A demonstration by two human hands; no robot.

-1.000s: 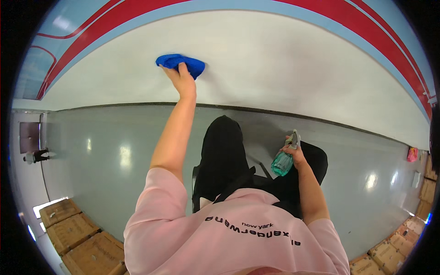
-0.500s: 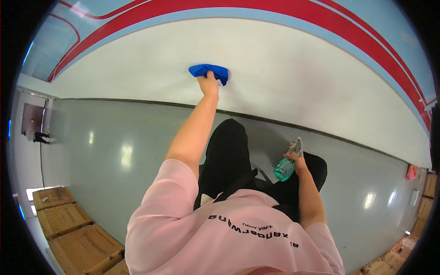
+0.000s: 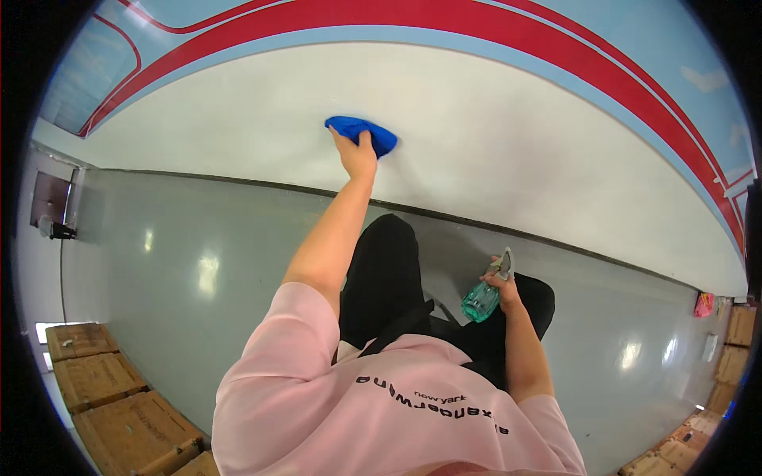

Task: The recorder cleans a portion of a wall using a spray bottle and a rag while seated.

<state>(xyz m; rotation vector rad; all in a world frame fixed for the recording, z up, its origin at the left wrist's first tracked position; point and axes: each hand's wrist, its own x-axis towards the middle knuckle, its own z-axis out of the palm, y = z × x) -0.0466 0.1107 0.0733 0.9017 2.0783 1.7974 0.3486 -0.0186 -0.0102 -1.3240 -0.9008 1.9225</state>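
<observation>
My left hand (image 3: 354,152) grips a blue cloth (image 3: 373,135) flat against the white lower panel (image 3: 532,135) of a wall painted with red and light-blue bands, its arm stretched out from my pink sleeve. In my right hand (image 3: 500,283) is a translucent green spray bottle (image 3: 479,303) with a grey trigger head, held tilted beside my dark-trousered right knee. My fingers are wrapped round the bottle near its top, and part of the cloth is hidden behind my left thumb and fingers.
Grey glossy floor (image 3: 159,285) runs below the panel's dark edge. Brown wooden crates (image 3: 127,420) line the lower left, with more crates (image 3: 742,325) at right. A pink bag (image 3: 703,305) lies by the panel's right end. A person (image 3: 62,230) is by a dark door (image 3: 49,194) at far left.
Since a second ago my left hand and the cloth have moved rightward along the panel. The view has shifted slightly; my right hand still holds the bottle by my knee.
</observation>
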